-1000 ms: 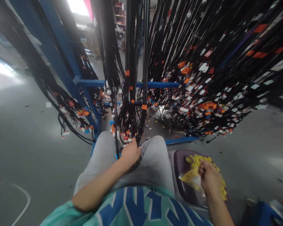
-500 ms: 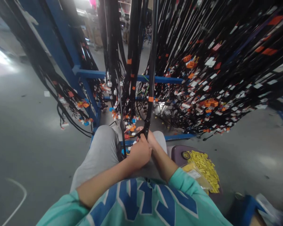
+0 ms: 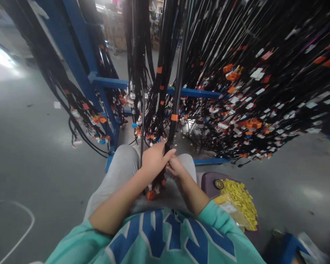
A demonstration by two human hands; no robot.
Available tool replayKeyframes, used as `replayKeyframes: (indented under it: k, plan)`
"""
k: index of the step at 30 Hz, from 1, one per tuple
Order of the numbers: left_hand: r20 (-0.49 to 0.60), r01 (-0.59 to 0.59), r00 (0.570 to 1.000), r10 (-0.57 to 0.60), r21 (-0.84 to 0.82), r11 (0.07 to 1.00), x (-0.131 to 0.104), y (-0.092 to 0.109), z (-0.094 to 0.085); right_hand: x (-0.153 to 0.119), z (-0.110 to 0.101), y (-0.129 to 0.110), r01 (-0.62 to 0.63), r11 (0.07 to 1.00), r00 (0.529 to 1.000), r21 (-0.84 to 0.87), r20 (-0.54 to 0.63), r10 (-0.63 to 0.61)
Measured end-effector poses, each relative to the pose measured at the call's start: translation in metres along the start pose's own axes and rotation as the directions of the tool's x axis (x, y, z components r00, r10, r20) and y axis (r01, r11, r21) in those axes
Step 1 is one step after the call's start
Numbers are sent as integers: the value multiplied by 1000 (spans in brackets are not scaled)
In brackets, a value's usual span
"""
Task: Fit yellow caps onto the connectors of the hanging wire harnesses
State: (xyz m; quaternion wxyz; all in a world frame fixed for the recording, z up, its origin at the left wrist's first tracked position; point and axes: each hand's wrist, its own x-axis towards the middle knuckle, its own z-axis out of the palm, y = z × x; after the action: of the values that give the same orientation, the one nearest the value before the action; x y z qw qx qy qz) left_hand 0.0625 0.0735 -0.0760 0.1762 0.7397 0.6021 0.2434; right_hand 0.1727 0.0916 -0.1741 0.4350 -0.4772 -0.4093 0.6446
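Between my knees hangs a black wiring harness (image 3: 176, 99) with a band of orange tape (image 3: 174, 117) around it. My left hand (image 3: 154, 158) is wrapped round its lower part, thumb pointing right. Against the same harness from the right, my right hand (image 3: 176, 166) has its fingers curled in; part of them is hidden behind the left thumb. Below my hands the harness end spreads into dark wires with an orange connector (image 3: 151, 195) and small white ones, lying over my lap.
A blue metal frame (image 3: 112, 83) stands in front, hung with many black harnesses (image 3: 236, 95) ending in white and orange connectors. On my right, a purple stool (image 3: 208, 182) bears yellow pieces (image 3: 242, 200), a roll of tape (image 3: 218, 184) and a plastic bag (image 3: 231, 207).
My left hand has moved up and left, now covering the harness at the branching point. The harness end with its orange connector now shows below my hands. The view has shifted slightly.
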Motion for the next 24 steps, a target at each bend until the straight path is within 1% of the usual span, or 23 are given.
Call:
replayKeyframes:
  k: [1,3,5,7,9,11,13,16,18,20,22,23,24]
  plan:
    - [12,-10,1000,11,-52,999,0,-1,0,0,2,1,-31,999,1000,37,6,30]
    - [26,4,1000,-1,-118,993,2,-4,1,-1,5,2,-54,995,999,80,12,53]
    - [26,23,999,-19,-138,990,3,-5,3,-3,7,2,-60,992,998,110,7,59]
    - [21,21,1000,-19,-121,992,4,-5,4,-4,9,2,-50,990,999,132,-8,52]
    - [12,24,1000,-22,-95,995,3,-4,6,-6,10,2,-35,988,999,147,-26,39]
    - [-3,26,1000,-27,-109,994,2,-4,9,-8,12,3,-17,988,999,154,-36,23]
    - [-28,14,999,-19,-169,986,1,-3,12,-9,14,4,7,989,999,147,-46,0]
    - [-65,-39,998,22,-272,961,2,-2,14,-11,16,5,68,991,995,115,-85,-59]
    - [-88,-65,995,39,-313,948,4,-1,14,-12,17,6,107,990,989,93,-112,-97]
    - [-103,-59,994,23,-352,934,7,-1,14,-14,16,5,124,988,986,91,-119,-113]
    - [-98,-34,995,-13,-460,887,9,-3,16,-16,15,5,108,987,990,116,-99,-97]
    - [-79,-15,996,-34,-552,833,11,-4,17,-16,14,5,89,987,993,133,-86,-78]
    - [-48,12,997,-58,-659,752,12,-6,18,-16,13,5,67,987,996,146,-73,-57]
